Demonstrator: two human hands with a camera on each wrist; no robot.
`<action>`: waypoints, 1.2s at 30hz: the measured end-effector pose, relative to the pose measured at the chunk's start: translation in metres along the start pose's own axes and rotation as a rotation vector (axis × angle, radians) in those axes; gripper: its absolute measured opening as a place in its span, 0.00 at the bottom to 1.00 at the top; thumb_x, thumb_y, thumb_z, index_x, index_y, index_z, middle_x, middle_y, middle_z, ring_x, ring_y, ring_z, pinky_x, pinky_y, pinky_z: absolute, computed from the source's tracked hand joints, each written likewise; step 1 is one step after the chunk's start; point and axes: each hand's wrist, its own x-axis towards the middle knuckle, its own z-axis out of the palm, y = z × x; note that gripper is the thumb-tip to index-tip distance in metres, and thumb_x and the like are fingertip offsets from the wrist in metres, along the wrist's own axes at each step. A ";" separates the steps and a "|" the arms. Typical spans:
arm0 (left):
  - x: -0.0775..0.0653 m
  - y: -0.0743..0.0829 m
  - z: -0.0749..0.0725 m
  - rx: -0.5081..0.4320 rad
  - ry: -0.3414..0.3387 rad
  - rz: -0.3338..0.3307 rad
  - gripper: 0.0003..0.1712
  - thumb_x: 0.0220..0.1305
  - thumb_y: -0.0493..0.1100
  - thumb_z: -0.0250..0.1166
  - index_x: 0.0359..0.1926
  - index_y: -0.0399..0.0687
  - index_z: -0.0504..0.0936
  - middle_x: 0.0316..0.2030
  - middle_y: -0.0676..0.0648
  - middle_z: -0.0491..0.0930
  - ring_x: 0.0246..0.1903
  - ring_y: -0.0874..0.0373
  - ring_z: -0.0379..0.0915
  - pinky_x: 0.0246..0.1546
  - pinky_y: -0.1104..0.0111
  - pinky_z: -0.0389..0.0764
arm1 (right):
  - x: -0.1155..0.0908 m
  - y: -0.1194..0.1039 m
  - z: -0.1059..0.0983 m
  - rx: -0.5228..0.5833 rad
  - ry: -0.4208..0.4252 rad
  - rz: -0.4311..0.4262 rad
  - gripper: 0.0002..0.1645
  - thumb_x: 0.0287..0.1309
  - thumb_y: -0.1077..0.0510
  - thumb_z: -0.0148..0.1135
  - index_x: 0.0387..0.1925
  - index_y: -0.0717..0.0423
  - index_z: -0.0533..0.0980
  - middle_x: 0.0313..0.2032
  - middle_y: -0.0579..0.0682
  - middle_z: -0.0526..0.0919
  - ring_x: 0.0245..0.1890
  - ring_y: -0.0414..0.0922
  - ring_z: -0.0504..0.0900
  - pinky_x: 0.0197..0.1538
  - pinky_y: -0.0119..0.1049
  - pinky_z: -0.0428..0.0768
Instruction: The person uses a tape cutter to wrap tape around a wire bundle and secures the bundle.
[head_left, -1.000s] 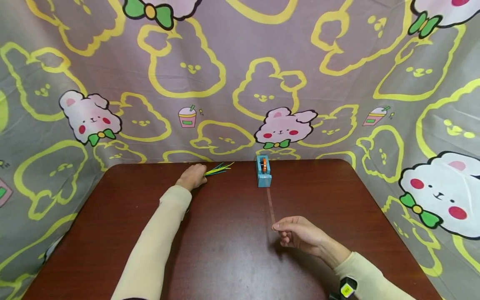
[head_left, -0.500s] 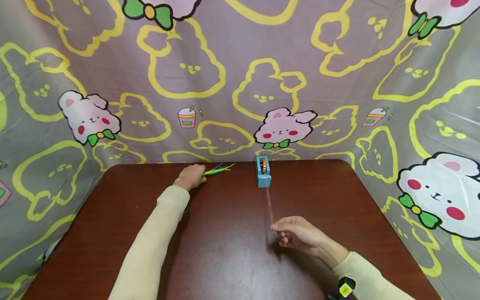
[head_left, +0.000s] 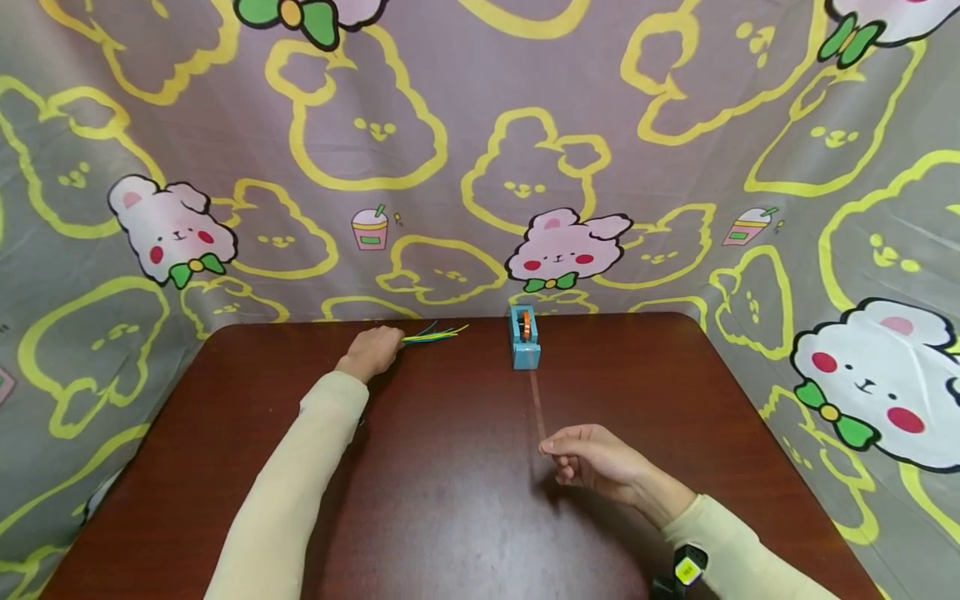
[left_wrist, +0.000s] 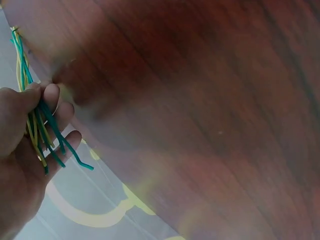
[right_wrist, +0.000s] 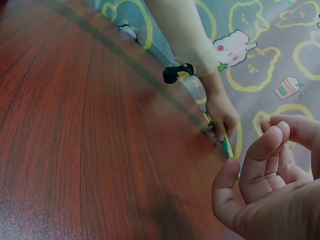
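The left hand (head_left: 372, 350) is gripping a bundle of thin yellow and green wires (head_left: 431, 337) near the desk's far edge, the strands poking out past the fingers. The right hand (head_left: 600, 462) is pinching the end of a clear tape strip (head_left: 537, 408) between thumb and forefinger. That strip is running back to a light-blue tape dispenser (head_left: 527, 357) with an orange core, which is standing on the wood-grained desk (head_left: 450, 475) to the right of the wires. A black wrist device (head_left: 687, 568) is showing a yellow face, its writing too small to read. Behind, a rabbit-print curtain (head_left: 450, 83) is hanging.
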 end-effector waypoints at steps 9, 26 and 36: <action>-0.004 0.001 0.004 0.006 0.029 0.010 0.10 0.75 0.38 0.56 0.35 0.43 0.79 0.40 0.40 0.82 0.43 0.41 0.79 0.42 0.50 0.80 | -0.002 0.000 -0.001 -0.009 0.016 -0.003 0.09 0.68 0.62 0.61 0.35 0.54 0.86 0.23 0.42 0.79 0.22 0.35 0.74 0.37 0.33 0.78; -0.009 0.002 0.006 0.000 0.128 0.070 0.15 0.79 0.42 0.52 0.34 0.40 0.76 0.34 0.40 0.78 0.35 0.38 0.76 0.39 0.48 0.78 | 0.000 -0.008 -0.002 -0.025 0.028 -0.004 0.09 0.69 0.62 0.61 0.35 0.55 0.86 0.23 0.43 0.78 0.23 0.36 0.74 0.37 0.33 0.78; -0.007 0.004 0.010 0.014 0.122 0.048 0.15 0.76 0.39 0.52 0.30 0.43 0.77 0.34 0.41 0.79 0.40 0.40 0.77 0.43 0.47 0.77 | -0.002 -0.006 -0.004 -0.023 0.025 -0.008 0.09 0.69 0.63 0.61 0.35 0.55 0.86 0.23 0.43 0.78 0.23 0.36 0.74 0.37 0.33 0.78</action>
